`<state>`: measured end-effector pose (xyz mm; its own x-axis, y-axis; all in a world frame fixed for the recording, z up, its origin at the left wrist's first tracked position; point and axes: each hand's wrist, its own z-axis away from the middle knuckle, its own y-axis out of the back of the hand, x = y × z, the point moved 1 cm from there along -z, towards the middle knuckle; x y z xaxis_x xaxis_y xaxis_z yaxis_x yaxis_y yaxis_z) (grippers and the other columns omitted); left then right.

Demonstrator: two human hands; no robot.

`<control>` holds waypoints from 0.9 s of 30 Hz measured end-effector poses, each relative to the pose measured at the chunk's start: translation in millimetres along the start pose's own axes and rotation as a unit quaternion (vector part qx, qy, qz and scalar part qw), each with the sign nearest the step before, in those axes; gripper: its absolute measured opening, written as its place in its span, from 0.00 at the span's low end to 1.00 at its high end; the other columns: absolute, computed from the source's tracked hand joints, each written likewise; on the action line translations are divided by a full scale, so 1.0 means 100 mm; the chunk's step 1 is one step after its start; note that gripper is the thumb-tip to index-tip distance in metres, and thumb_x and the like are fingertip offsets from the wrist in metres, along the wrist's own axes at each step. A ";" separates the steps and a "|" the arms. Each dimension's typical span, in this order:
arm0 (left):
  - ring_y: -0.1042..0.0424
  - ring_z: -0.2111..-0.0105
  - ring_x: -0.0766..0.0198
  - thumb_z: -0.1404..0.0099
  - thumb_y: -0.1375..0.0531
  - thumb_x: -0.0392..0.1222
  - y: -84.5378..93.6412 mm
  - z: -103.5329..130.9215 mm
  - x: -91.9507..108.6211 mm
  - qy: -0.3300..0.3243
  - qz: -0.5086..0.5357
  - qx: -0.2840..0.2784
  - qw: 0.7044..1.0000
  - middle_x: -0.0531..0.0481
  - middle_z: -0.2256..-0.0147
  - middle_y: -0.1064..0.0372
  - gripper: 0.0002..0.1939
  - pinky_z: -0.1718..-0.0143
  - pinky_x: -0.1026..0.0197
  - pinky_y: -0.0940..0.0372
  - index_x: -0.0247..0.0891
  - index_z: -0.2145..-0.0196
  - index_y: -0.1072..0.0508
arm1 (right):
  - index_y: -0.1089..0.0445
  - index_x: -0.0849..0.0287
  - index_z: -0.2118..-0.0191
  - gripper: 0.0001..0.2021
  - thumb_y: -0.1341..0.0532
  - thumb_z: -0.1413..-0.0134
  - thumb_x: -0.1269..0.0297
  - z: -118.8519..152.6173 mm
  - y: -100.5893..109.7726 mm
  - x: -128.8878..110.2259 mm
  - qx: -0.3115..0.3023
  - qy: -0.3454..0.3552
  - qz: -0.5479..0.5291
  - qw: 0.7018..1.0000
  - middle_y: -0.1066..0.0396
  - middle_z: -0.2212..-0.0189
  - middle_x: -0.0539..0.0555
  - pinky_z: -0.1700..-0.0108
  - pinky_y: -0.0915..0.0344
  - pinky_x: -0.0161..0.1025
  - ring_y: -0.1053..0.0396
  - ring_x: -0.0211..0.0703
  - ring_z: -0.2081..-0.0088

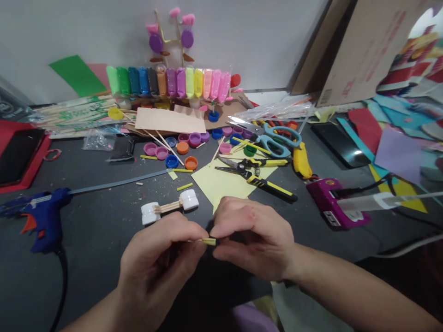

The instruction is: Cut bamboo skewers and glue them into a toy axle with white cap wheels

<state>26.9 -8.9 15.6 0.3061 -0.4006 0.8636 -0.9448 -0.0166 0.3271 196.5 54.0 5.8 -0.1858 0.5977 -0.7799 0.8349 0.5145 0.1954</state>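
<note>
Between the thumb and index finger of my left hand [162, 258] is a small yellow-green strip [209, 241], its end sticking out to the right. My right hand [254, 237] is at that end, thumb and index finger slightly apart on either side of it; whether they touch it is unclear. Just beyond my left hand lies a piece made of white caps [151, 213] joined by short wooden sticks [169, 206]. Short yellow-green pieces [184, 186] lie behind it. A pale yellow sheet [221, 184] lies beyond my right hand.
A blue glue gun [48, 219] lies left. Yellow-black pliers [263, 182], blue scissors [280, 140] and a yellow cutter [302, 161] lie beyond my right hand. Coloured bottle caps [191, 162] fill the middle. A purple power strip [335, 205] with cables is right, near a phone [341, 144].
</note>
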 end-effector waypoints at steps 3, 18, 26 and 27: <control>0.37 0.80 0.72 0.34 0.42 0.30 0.00 0.00 0.00 0.042 0.020 -0.007 0.999 0.57 0.76 0.33 0.09 0.81 0.70 0.42 0.43 0.65 0.28 | 0.29 0.60 0.63 0.02 0.36 0.39 0.67 0.00 0.01 0.01 -0.005 0.005 0.008 1.000 0.28 0.75 0.52 0.68 0.33 0.37 0.31 0.37 0.71; 0.30 0.74 0.69 0.36 0.42 0.26 -0.01 0.00 -0.02 -0.022 -0.013 0.000 1.000 0.53 0.73 0.28 0.10 0.74 0.67 0.36 0.39 0.63 0.26 | 0.29 0.61 0.64 0.02 0.37 0.38 0.71 0.01 0.01 0.01 -0.004 0.023 0.007 1.000 0.28 0.76 0.54 0.69 0.32 0.38 0.31 0.38 0.72; 0.27 0.68 0.65 0.37 0.41 0.24 -0.02 0.06 -0.09 -0.063 -0.021 0.010 0.998 0.50 0.68 0.26 0.14 0.66 0.63 0.32 0.38 0.57 0.28 | 0.30 0.60 0.65 0.04 0.39 0.37 0.69 0.03 -0.02 0.00 0.011 0.012 0.009 1.000 0.29 0.76 0.52 0.69 0.33 0.37 0.33 0.37 0.72; 0.27 0.68 0.65 0.37 0.41 0.24 -0.02 0.05 -0.10 -0.068 -0.024 0.007 0.997 0.50 0.68 0.26 0.14 0.66 0.63 0.32 0.38 0.57 0.28 | 0.30 0.59 0.65 0.04 0.39 0.37 0.69 0.03 -0.02 0.00 0.012 0.012 0.008 1.000 0.29 0.76 0.52 0.70 0.33 0.37 0.33 0.37 0.73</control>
<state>25.0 -10.1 4.6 0.3337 -0.5190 0.7869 -0.9312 -0.0517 0.3608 196.0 51.5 3.8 -0.1843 0.6204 -0.7623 0.8499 0.4902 0.1934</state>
